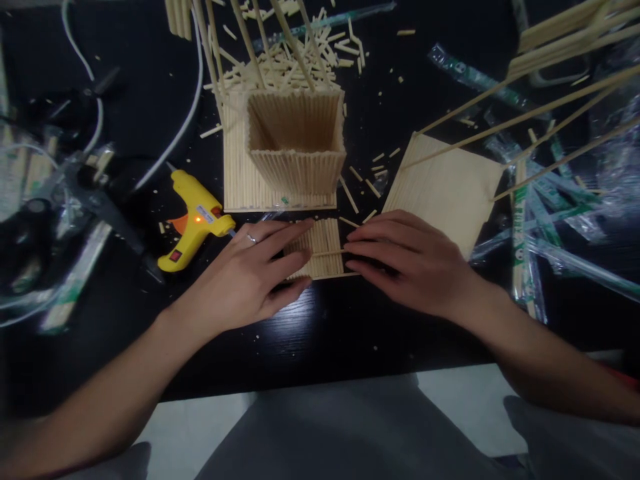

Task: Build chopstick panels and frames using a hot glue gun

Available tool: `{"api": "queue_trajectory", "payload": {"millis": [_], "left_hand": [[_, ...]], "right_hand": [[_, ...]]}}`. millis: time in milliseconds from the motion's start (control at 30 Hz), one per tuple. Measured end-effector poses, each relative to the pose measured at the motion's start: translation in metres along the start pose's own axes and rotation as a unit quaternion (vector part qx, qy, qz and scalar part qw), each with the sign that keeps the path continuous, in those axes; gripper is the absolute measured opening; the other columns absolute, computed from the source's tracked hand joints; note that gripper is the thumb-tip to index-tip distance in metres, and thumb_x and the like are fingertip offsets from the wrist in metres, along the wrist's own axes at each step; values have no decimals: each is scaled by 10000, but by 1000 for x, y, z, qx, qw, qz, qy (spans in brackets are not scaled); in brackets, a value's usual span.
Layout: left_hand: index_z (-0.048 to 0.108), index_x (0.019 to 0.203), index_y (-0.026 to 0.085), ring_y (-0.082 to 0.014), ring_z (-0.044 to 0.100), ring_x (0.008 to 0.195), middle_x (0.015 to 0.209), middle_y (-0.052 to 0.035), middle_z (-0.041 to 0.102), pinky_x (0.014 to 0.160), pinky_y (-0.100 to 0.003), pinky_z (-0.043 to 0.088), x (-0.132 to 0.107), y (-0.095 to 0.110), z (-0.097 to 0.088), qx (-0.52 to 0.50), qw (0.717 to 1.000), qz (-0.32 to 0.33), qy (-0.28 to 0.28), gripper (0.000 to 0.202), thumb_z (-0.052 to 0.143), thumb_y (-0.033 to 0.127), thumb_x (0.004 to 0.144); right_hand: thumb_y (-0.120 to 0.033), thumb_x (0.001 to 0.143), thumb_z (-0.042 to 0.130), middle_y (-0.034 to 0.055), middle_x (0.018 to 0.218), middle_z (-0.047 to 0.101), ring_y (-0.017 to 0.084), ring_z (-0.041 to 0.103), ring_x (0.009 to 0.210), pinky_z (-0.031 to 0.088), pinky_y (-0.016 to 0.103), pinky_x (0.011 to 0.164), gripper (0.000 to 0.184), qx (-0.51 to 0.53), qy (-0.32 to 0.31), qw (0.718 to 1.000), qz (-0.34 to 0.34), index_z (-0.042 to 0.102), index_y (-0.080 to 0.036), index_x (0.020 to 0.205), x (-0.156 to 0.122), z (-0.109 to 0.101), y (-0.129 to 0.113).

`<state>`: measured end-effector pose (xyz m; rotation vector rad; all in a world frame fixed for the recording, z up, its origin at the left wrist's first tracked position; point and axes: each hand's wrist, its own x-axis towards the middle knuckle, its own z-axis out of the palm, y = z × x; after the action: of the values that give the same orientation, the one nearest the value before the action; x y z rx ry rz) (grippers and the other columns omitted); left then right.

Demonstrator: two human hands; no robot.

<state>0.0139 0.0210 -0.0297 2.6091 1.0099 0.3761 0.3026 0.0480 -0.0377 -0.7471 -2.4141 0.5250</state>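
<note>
A small panel of wooden sticks (329,233) lies on the dark table in front of me, with one thin stick (327,253) running crosswise over it. My left hand (255,273) grips the panel's left part, its thumb by the near edge and its fingers across the top. The fingers of my right hand (415,260) are closed at the right end of the crosswise stick; their tips partly hide it. Beyond the panel, an open box of upright sticks (300,173) stands on a flat stick base (235,180). A yellow glue gun (193,217), its light glowing orange, lies left of my left hand.
Cut stick pieces (320,57) are heaped behind the box. At right, a flat wooden board (450,177) has long thin sticks rising from it. Plastic-wrapped sticks (523,233) lie farther right. A white cable (183,130) and dark grey tool (113,213) occupy the left.
</note>
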Motion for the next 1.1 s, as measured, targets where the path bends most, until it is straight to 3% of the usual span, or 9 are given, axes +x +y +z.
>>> {"api": "queue_trajectory", "payload": {"millis": [400,767,900,1100], "left_hand": [[691,1203,159,-349,598,1355,1558,-161,568,1149,-534,503,0,-1,0,0,1000,3,3,267,669,322,992],[712,1162,181,-363,611,1331,1555,-151,577,1125,-570,519,0,-1,-1,-16,1000,-10,7,234,696,294,958],[700,1168,169,-355,608,1324,1549,-157,579,1119,-554,523,0,-1,-1,-1,1000,-3,1,239,674,315,981],[694,1169,167,-352,612,1314,1539,-158,588,1111,-546,525,0,-1,-1,5,1000,1,4,236,665,317,989]], "right_hand": [[-133,1014,641,91,1127,768,260,668,1154,579,457,975,102,-7,9,1000,-2,705,-206,1045,3,14,-3],[-240,1076,517,58,951,691,252,675,921,554,447,830,104,-24,91,982,164,590,-260,1005,2,0,-4],[-312,1113,450,34,901,663,212,670,818,542,393,752,180,10,146,969,200,551,-266,972,2,1,-8],[-415,1132,391,15,782,593,212,670,716,568,408,709,305,128,262,929,226,508,-282,883,5,-4,-15]]}}
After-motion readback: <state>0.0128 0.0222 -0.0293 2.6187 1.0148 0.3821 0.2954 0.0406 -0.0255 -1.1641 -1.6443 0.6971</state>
